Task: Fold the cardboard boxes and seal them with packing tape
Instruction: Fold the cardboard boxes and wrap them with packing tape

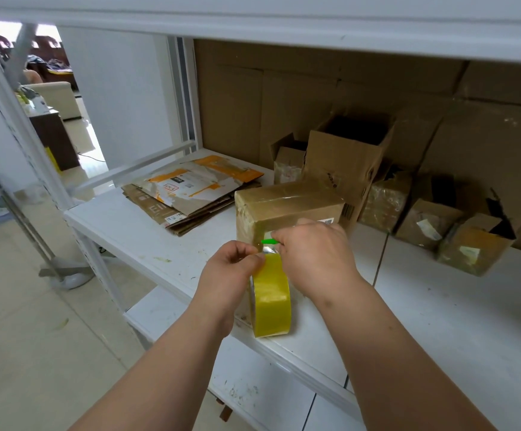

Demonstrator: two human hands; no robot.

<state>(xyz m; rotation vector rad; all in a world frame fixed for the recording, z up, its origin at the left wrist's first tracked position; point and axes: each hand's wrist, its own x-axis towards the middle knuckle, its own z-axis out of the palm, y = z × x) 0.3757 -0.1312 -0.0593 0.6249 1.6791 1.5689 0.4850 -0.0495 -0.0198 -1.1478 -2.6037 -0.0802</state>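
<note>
Your left hand (237, 262) pinches the free end of the yellow packing tape (270, 301), thumb and forefinger curled tight on the strip just above the roll. The roll stands on its edge at the front lip of the white shelf (159, 244), between your two wrists, and the tape runs up from it toward the near face of the sealed cardboard box (287, 206).

Your right hand (313, 259) has its fingers curled around a small green tool (270, 241), whose tip pokes out leftward against the tape at the lower front of the box; what sort of cutter it is cannot be made out. So neither grip is released: the left grasps tape, the right grasps the green tool.

The box sits on the shelf just behind your hands, glossy with tape over its top and front, a printed label showing at its right end.

Left of it lies a stack of flattened cardboard boxes (190, 191), the top one marked with orange and white. Behind the sealed box stands a taller open carton (346, 154), with a smaller open box (287, 160) beside it on the left. To the right, several taped small boxes (427, 222) crowd along the cardboard-lined back wall (284, 88).
</note>
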